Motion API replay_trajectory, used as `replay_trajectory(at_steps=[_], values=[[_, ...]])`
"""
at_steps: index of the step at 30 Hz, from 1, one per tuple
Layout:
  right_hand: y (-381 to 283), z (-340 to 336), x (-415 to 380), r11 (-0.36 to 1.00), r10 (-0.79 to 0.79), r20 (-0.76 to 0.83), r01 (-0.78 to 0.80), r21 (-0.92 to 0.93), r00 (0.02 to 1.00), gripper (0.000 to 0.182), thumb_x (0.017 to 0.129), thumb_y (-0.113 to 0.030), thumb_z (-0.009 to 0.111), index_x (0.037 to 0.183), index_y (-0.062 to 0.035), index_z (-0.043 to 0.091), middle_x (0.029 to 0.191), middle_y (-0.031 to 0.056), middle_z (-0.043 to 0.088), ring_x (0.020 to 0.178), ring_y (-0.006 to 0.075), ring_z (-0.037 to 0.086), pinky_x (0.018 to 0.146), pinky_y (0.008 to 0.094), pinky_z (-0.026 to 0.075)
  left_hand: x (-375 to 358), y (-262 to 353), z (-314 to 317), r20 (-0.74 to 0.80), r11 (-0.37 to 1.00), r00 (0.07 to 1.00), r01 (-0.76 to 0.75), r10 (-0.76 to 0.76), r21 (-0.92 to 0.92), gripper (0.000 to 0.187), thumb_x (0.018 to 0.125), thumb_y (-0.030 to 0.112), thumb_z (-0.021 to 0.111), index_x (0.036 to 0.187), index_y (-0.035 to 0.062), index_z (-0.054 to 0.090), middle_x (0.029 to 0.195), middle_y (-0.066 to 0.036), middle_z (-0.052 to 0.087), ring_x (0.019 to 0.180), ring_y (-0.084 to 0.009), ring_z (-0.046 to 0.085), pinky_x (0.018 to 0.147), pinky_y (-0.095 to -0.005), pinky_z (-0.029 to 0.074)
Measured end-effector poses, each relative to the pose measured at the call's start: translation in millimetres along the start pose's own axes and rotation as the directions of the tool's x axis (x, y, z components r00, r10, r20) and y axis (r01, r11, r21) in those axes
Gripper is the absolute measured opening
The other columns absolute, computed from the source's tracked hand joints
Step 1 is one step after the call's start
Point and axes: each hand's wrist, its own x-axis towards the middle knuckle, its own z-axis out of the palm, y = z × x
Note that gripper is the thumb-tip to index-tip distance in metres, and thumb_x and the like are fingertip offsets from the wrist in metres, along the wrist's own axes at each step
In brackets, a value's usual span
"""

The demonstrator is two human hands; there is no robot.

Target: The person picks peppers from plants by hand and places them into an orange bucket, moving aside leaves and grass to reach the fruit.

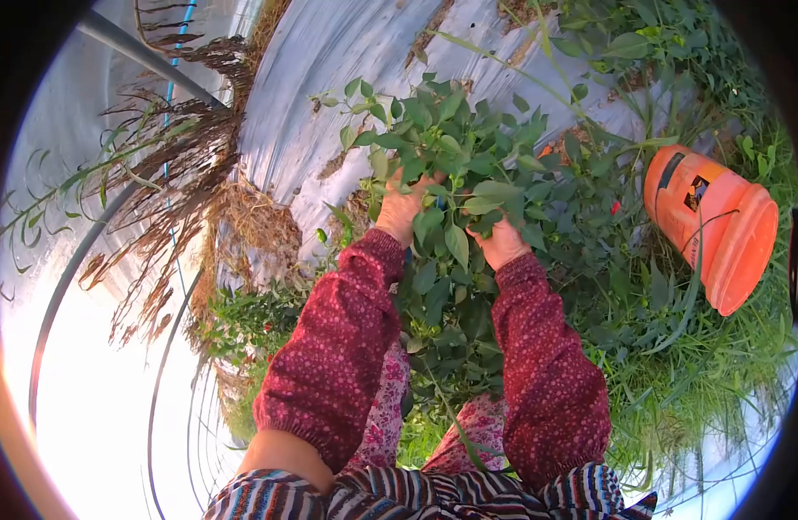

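A leafy green plant (pixel 455 160) stands in the middle of the view. My left hand (pixel 400 210) reaches into its left side, with the fingertips hidden among the leaves. On the right side of the same plant is my right hand (pixel 501 241), its fingers mostly covered by foliage. Whatever either hand holds cannot be made out. Dark red patterned sleeves cover both forearms. A small green pepper (pixel 321 235) shows low on the left, beside my left wrist.
An orange bucket (pixel 711 221) lies tilted on the grass at the right. Silvery plastic sheeting (pixel 303 78) covers the ground behind the plant. Dry brown stalks (pixel 178 165) and a metal pole (pixel 147 56) are at the left.
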Motion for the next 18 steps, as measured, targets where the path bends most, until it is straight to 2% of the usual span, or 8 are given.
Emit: replay_trajectory(at_steps=[4, 7, 8, 10, 12, 16, 17, 18], values=[[3, 3, -5, 0.947, 0.031, -0.063, -0.049, -0.317, 0.998, 0.028, 0.076, -0.009, 0.066, 0.102, -0.0105, 0.056, 0.094, 0.0025, 0.063, 0.079, 0.0170, 0.060, 0.064, 0.0323, 0.047, -21, -23, 39, 0.295, 0.956, 0.955, 0.058, 0.030, -0.287, 0.039, 0.084, 0.016, 0.050, 0.123, 0.0133, 0.047, 0.123, -0.020, 0.047, 0.103, -0.0338, 0.056, 0.087, -0.0423, 0.047], [75, -43, 41, 0.964, 0.101, 0.143, -0.133, 0.231, 0.984, 0.031, 0.075, -0.011, 0.067, 0.105, -0.0082, 0.058, 0.093, 0.0047, 0.065, 0.078, 0.0200, 0.061, 0.063, 0.0357, 0.048, -51, -47, 45, 0.237, 0.930, 0.969, 0.023, 0.070, -0.368, 0.033, 0.087, 0.027, 0.050, 0.115, 0.0099, 0.053, 0.108, -0.022, 0.055, 0.097, -0.0345, 0.058, 0.084, -0.0382, 0.048], [113, -64, 65, 0.959, 0.108, 0.116, -0.072, -0.274, 0.987, 0.035, 0.074, -0.012, 0.068, 0.106, -0.0069, 0.058, 0.093, 0.0076, 0.064, 0.079, 0.0223, 0.061, 0.066, 0.0367, 0.048, -57, -50, 41, 0.237, 0.932, 0.968, 0.011, 0.081, -0.363, 0.033, 0.087, 0.027, 0.050, 0.115, 0.0099, 0.053, 0.108, -0.022, 0.055, 0.097, -0.0345, 0.058, 0.084, -0.0382, 0.048], [113, -56, 61, 0.710, 0.099, 0.082, -0.013, -0.704, 0.992, 0.038, 0.072, -0.013, 0.069, 0.108, -0.0056, 0.058, 0.094, 0.0105, 0.064, 0.080, 0.0247, 0.062, 0.068, 0.0377, 0.049, -62, -54, 33, 0.385, 0.818, 0.901, 0.369, -0.199, -0.441, 0.035, 0.083, 0.035, 0.055, 0.106, 0.0095, 0.059, 0.098, -0.019, 0.061, 0.093, -0.0319, 0.060, 0.083, -0.0387, 0.048], [46, 5, 11, 0.080, 0.121, 0.104, 0.095, -0.992, 0.987, 0.030, 0.074, -0.019, 0.066, 0.101, -0.0060, 0.062, 0.094, 0.0145, 0.063, 0.082, 0.0280, 0.061, 0.071, 0.0378, 0.049, -40, -41, -29, 0.469, 0.802, 0.837, 0.475, -0.284, -0.363, 0.036, 0.081, 0.038, 0.057, 0.101, 0.0087, 0.062, 0.094, -0.018, 0.062, 0.090, -0.0312, 0.061, 0.081, -0.0387, 0.048], [75, 14, 4, -0.142, -0.198, 0.480, 0.460, -0.877, 0.855, 0.031, 0.083, -0.030, 0.049, 0.102, -0.0096, 0.062, 0.091, 0.0150, 0.064, 0.085, 0.0299, 0.060, 0.076, 0.0403, 0.047, -26, -45, -69, 0.493, 0.881, 0.791, 0.463, -0.363, -0.094, 0.035, 0.078, 0.040, 0.059, 0.086, 0.0065, 0.067, 0.081, -0.014, 0.065, 0.081, -0.0307, 0.064, 0.075, -0.0388, 0.050], [84, 21, 26, -0.163, 0.227, 0.102, 0.141, -0.977, 0.969, 0.033, 0.085, -0.025, 0.046, 0.114, -0.0111, 0.056, 0.094, 0.0117, 0.065, 0.090, 0.0281, 0.059, 0.083, 0.0396, 0.046, -29, -54, -72, 0.469, 0.936, 0.852, 0.327, -0.233, -0.128, 0.036, 0.079, 0.039, 0.057, 0.090, 0.0052, 0.066, 0.081, -0.017, 0.064, 0.078, -0.0305, 0.064, 0.071, -0.0397, 0.050], [73, 30, 18, -0.154, 0.226, 0.102, 0.138, -0.978, 0.969, 0.033, 0.085, -0.025, 0.046, 0.114, -0.0111, 0.056, 0.094, 0.0117, 0.065, 0.090, 0.0281, 0.059, 0.083, 0.0396, 0.046, -30, -57, -77, 0.472, 0.939, 0.851, 0.321, -0.229, -0.122, 0.036, 0.079, 0.039, 0.057, 0.090, 0.0052, 0.066, 0.081, -0.017, 0.064, 0.078, -0.0305, 0.064, 0.071, -0.0397, 0.050]])
